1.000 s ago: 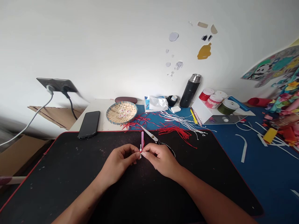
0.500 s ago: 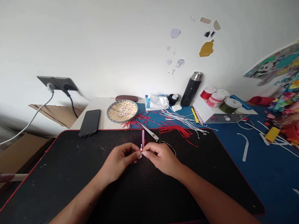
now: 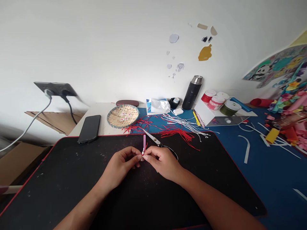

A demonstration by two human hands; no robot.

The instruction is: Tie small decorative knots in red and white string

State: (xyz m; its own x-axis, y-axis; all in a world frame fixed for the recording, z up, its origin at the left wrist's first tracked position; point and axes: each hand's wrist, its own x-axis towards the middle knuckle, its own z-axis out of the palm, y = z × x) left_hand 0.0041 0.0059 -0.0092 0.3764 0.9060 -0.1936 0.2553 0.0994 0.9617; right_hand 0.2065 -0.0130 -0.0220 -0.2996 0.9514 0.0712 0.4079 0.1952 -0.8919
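Observation:
My left hand (image 3: pixel 124 164) and my right hand (image 3: pixel 164 163) meet over the black mat, thumbs and forefingers pinched on a small piece of red and white cord (image 3: pixel 143 154). Its fine knotting is too small to make out. Just beyond the fingertips a pink stick-like tool (image 3: pixel 144 141) lies on the mat, pointing away from me. Scissors (image 3: pixel 154 139) rest behind my right hand, blades toward the back left, handles partly hidden. Farther back lie a bundle of red cords (image 3: pixel 178 132) and a bundle of white cords (image 3: pixel 184 123).
A woven basket (image 3: pixel 123 116) holding small red and white pieces stands at the back, beside a phone (image 3: pixel 89 128). A tissue box (image 3: pixel 157 107), a black flask (image 3: pixel 192 92) and paint jars (image 3: pixel 217 103) line the wall. Paper strips (image 3: pixel 245 149) lie at right.
The whole view has shifted slightly, so things sit a little further left and mostly lower. Both hands keep their pinch on the cord, with hardly any change in pose.

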